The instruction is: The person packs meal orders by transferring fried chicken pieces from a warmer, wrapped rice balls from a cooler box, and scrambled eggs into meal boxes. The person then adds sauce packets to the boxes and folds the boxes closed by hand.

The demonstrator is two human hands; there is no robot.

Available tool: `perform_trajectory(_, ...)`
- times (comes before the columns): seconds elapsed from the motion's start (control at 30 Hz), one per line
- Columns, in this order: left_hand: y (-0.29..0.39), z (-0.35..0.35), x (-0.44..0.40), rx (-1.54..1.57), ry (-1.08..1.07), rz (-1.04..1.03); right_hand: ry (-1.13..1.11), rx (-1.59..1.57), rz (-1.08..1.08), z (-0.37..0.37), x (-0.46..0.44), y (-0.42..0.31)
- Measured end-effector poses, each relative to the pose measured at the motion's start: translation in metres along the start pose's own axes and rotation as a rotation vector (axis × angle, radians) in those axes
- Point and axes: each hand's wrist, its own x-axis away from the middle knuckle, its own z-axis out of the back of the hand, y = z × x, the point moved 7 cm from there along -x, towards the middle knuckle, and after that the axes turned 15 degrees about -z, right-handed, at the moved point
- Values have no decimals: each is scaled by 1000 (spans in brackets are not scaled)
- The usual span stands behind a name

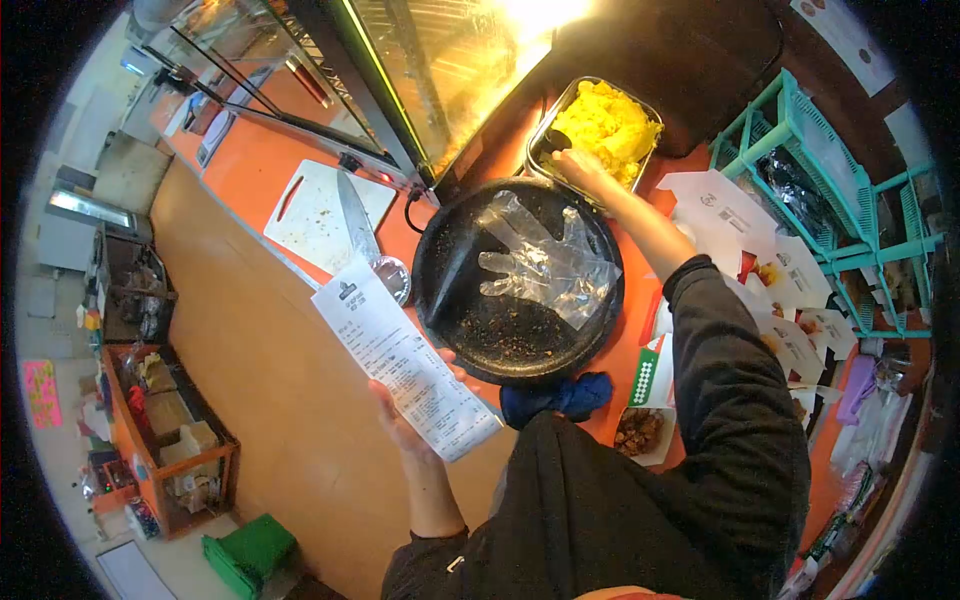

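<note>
A long printed receipt (405,365) is held in my left hand (405,415), thumb in front and fingers behind it. My right hand (583,172) reaches to the near left edge of a metal tray (650,98) of yellow food (608,128), its fingers closed round a dark utensil handle (552,145). Between my hands lies a round black pan (465,320) with brown crumbs, and a clear plastic glove (552,262) is spread flat in it. Left of the pan, a large knife (357,215) rests on a white cutting board (315,225), near a small foil-like round dish (392,278).
Open white food boxes (795,270) stand at the right, and one nearer box holds brown food (640,430). Teal baskets (800,175) are behind them. A lit glass cabinet (440,80) borders the counter (250,165). Dark blue cloth (570,398) lies below the pan.
</note>
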Motion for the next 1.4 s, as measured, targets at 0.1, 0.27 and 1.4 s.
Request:
perform_trajectory(0.1,-3,5,5,43,69,12,-312,196,105,-23,6,6)
perform_trajectory(0.27,4,20,17,54,104,33,-382,106,282,-12,16,5)
perform_trajectory(1.4,-76,-124,44,119,-486,248,-528,-998,-1056,351,464,234)
